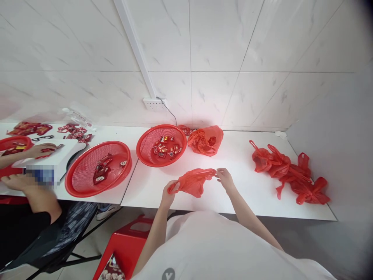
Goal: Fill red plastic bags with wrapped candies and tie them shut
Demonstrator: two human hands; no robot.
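Observation:
A red plastic bag (192,182) is stretched sideways between my two hands, over the front part of the white table (230,163). My left hand (169,193) is closed round one gathered end of it. At the other end, my right hand (224,179) pinches the bag's edge between its fingertips. Just behind the bag stands a red mesh basket (142,153) with several small wrapped snacks (164,148) at its bottom. A crumpled heap of red bags (206,140) lies right of that basket.
Several knotted red bags (287,169) lie at the table's right end. To the left stands another red basket (80,175) with wrapped packets. A co-worker's hands (43,149) are at the far left. A red stool (125,243) is below, and a power strip (154,104) hangs on the wall.

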